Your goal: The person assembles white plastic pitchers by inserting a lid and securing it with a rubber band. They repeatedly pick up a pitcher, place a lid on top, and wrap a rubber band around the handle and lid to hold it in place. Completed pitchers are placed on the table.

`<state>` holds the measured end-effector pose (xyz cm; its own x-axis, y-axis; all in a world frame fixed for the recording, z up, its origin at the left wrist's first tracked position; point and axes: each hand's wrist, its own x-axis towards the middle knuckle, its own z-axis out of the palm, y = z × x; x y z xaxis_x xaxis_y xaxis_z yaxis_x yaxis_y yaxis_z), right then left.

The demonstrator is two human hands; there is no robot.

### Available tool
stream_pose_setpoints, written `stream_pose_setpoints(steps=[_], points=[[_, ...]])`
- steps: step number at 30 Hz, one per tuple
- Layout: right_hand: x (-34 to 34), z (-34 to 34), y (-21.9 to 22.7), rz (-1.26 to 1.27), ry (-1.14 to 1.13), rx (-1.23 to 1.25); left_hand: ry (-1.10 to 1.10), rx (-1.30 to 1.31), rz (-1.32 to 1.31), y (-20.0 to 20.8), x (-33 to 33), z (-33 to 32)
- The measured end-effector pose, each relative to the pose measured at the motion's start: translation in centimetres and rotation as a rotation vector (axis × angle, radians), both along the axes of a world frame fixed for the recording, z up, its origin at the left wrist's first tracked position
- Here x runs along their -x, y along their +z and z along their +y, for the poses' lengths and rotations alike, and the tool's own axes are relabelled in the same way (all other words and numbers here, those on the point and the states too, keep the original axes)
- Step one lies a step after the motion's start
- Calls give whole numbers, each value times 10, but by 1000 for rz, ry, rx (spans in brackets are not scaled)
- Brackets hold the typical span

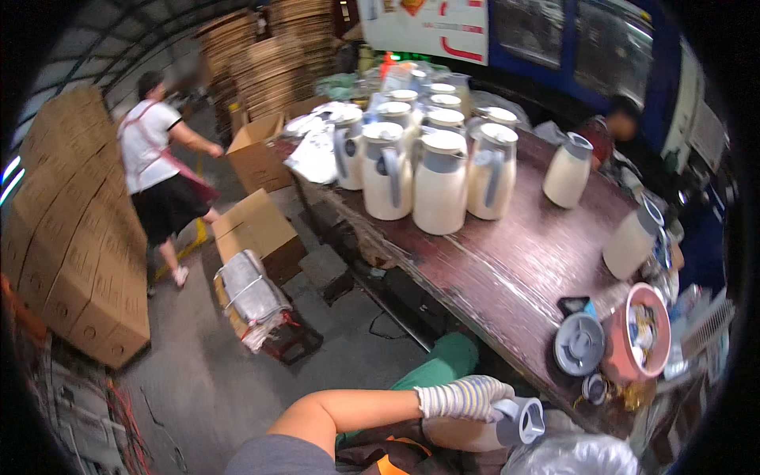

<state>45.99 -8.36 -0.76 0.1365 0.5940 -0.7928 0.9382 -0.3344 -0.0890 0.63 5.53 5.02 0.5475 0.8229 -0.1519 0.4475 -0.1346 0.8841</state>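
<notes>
A cream jug [463, 436] with a grey rim is held by the left hand [469, 397], which is covered by a striped knitted glove; the fingers are closed at the grey handle, and the jug is tipped onto its side over the person's lap, below the table's near edge, with its open mouth turned to the right. Whether anything is gripped by the right hand cannot be told, as it is not shown. Just beside the jug's mouth, a clear plastic bag [576, 457] is seen at the lower edge. On the worn dark-red table [514, 261], a cluster of lidded cream jugs [440, 192] is stood upright toward the left, while a lidless jug [568, 172] and another lidless jug [630, 241] are set apart on the right. At the near right corner, a pink basin [614, 348] filled with small items is placed just beside a round grey lid [579, 344]. On the floor side, an open cardboard box [279, 247] is passed by a co-worker [156, 158] in an apron.
</notes>
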Motion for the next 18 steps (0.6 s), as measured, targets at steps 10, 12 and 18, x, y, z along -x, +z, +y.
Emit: stream_pose_setpoints(steps=[10, 12, 18], points=[[52, 15, 6, 589, -550, -291, 90, 166, -26, 30, 20, -23], [64, 9, -16, 675, -790, -225, 115, 76, -78, 0, 21, -22], [117, 1, -21, 856, -878, 39, 171, 170, -257, -12, 30, -35]])
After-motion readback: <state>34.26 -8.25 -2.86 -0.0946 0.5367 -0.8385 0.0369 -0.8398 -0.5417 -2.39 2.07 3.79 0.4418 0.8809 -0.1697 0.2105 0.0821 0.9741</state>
